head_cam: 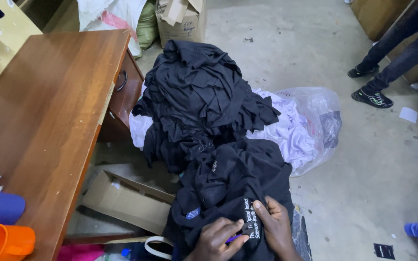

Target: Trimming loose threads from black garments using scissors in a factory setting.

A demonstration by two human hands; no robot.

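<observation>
- The tall heap of crumpled black fabric garments (201, 96) rests on a low mound of pale lilac cloth (286, 130) spilling from a clear plastic bag (322, 113); it leans toward the long brown wooden desk (49, 111), and a tug from below could, I judge, bring the upper layers sliding onto the grey concrete floor (378, 179).
- The flattened brown cardboard box (126, 200) lies just beside the heap; a sliding garment could catch on its edge.
- The black garment with white embroidered lettering (233, 193) lies nearest the camera, at the foot of the heap, under both hands; it could slip off if the grip eases.
- The left hand (216, 239) has fingers together, pinching a small purple object (233, 238) against the cloth; what it is I cannot tell; it could snag threads.
- The right hand (276, 227) has fingers slightly apart, pressed on the lettered patch; uneven pressure may pucker it.
</observation>
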